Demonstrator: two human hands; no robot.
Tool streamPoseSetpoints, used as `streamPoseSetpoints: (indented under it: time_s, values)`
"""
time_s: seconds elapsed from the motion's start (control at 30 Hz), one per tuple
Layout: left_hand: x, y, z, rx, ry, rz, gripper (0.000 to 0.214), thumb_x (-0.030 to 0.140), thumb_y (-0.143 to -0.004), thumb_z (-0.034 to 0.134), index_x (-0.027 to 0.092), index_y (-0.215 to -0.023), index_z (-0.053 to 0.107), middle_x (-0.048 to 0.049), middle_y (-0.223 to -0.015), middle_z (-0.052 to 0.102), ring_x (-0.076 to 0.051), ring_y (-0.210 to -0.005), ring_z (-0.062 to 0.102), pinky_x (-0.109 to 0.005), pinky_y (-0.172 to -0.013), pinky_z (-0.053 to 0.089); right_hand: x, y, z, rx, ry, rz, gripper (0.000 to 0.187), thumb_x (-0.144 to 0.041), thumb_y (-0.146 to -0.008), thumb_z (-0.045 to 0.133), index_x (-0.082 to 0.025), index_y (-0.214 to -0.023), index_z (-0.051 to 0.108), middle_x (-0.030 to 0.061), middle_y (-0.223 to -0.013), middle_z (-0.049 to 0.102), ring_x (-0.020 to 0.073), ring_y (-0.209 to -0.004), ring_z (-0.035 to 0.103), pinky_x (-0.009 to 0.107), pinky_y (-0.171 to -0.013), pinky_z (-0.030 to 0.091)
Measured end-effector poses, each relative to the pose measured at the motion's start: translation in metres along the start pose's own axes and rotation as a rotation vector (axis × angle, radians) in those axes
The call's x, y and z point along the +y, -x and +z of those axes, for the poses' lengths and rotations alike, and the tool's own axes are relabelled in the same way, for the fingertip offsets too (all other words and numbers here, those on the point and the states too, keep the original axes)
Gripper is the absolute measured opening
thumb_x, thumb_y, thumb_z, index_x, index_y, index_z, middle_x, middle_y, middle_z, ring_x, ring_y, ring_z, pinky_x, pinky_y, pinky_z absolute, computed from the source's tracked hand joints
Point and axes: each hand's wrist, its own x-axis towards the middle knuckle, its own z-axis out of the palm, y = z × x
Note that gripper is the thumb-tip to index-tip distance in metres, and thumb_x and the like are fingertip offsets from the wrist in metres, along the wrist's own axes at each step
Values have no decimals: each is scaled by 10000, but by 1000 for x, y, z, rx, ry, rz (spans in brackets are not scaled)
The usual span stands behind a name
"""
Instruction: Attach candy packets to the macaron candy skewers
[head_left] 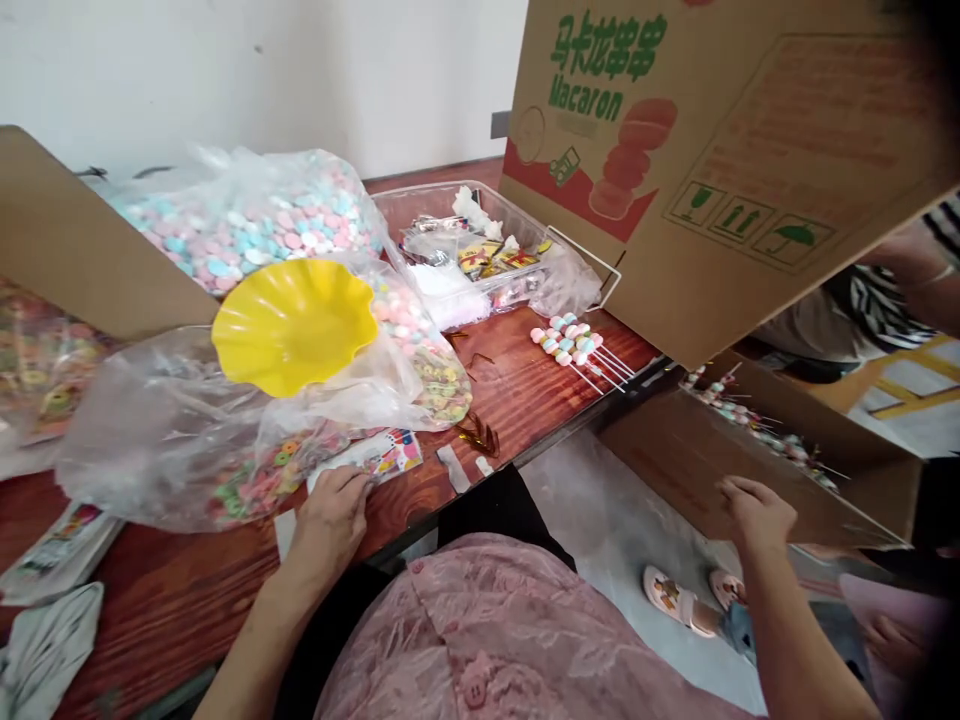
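My left hand [337, 512] rests at the table's near edge with its fingers curled down on a printed plastic bag [401, 452]. My right hand [759, 512] hangs in the air to the right of the table, fingers drawn together; whether anything is in them is hidden. Just beyond it, an open cardboard box [660, 475] holds several candy skewers [780, 435]. More skewers of pink, white and blue candies [566, 340] lie together on the table, sticks toward the edge. Between the hands are a small white strip [453, 468] and some gold twist ties [480, 436].
A yellow scalloped bowl [294, 325] sits on clear bags of ring candies [262, 480] and pastel candies [300, 225]. Behind stands a clear plastic tray [435, 200] with packets. A large carton [600, 120] rises at right. Another person's arm [911, 260] shows beyond it.
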Motion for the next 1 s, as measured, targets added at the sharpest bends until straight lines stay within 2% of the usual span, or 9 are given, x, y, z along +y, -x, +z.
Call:
streamPoseSetpoints:
  time_s: [0.1, 0.2, 0.23, 0.37, 0.53, 0.67, 0.8, 0.9, 1.0]
  values:
    - [-1, 1, 2, 16, 62, -50, 207, 168, -928, 504, 165, -824, 684, -73, -867, 693, -206, -816, 628, -338, -753, 554, -20, -33, 49, -25, 91, 11, 229, -370, -904, 580, -186, -827, 692, 77, -797, 683, 184, -690, 611, 307, -629, 495]
    - [-1, 1, 4, 51, 145, -130, 190, 182, -919, 536, 172, -808, 690, -63, -839, 696, -192, -800, 640, -325, -753, 550, -58, -79, 90, -129, 191, -46, 221, -342, -870, 564, -194, -898, 726, 102, -967, 718, 243, -910, 648, 353, -800, 490]
    - [-1, 1, 4, 60, 173, -161, 179, 185, -916, 548, 175, -812, 694, -59, -833, 699, -187, -795, 643, -320, -751, 547, -71, -92, 101, -215, 346, -52, 246, -352, -871, 549, -195, -928, 730, 113, -998, 714, 260, -942, 642, 365, -800, 480]
    - [7, 2, 1, 65, 287, -280, 177, 173, -913, 561, 184, -807, 703, -53, -830, 709, -172, -801, 646, -305, -758, 535, -110, -121, 131, -477, 717, -17, 251, -372, -859, 563, -184, -882, 727, 150, -951, 687, 278, -838, 626, 371, -672, 430]
    - [7, 2, 3, 51, 376, -399, 169, 150, -880, 598, 174, -724, 657, -50, -796, 672, -160, -781, 616, -305, -754, 511, -102, -122, 153, -420, 739, -14, 262, -246, -862, 508, -164, -634, 606, 109, -609, 509, 219, -553, 518, 347, -521, 310]
    - [3, 2, 4, 28, 444, -442, 176, 160, -856, 640, 164, -682, 614, -39, -748, 630, -157, -751, 585, -299, -722, 487, -82, -113, 157, -150, 410, -147, 249, -272, -867, 534, -209, -628, 566, 57, -544, 430, 181, -482, 435, 379, -514, 285]
    - [-2, 3, 2, -14, 484, -409, 138, 172, -860, 643, 168, -723, 652, -42, -798, 645, -159, -787, 598, -305, -749, 494, -112, -81, 154, 11, -186, -85, 114, -325, -828, 668, -211, -831, 669, 88, -715, 593, 225, -632, 561, 422, -634, 424]
    - [-5, 4, 0, -56, 469, -350, 107, 200, -880, 630, 175, -825, 718, -65, -884, 671, -178, -855, 617, -329, -802, 506, -159, -52, 155, -97, -477, -18, 152, -335, -802, 730, -222, -892, 681, 59, -761, 626, 205, -650, 573, 387, -641, 464]
    - [-5, 3, -2, -81, 461, -328, 158, 198, -906, 590, 173, -883, 744, -77, -905, 676, -185, -863, 620, -337, -808, 509, -194, -41, 159, -351, -474, -228, 79, -296, -848, 686, -232, -895, 679, 23, -795, 639, 172, -681, 587, 320, -650, 486]
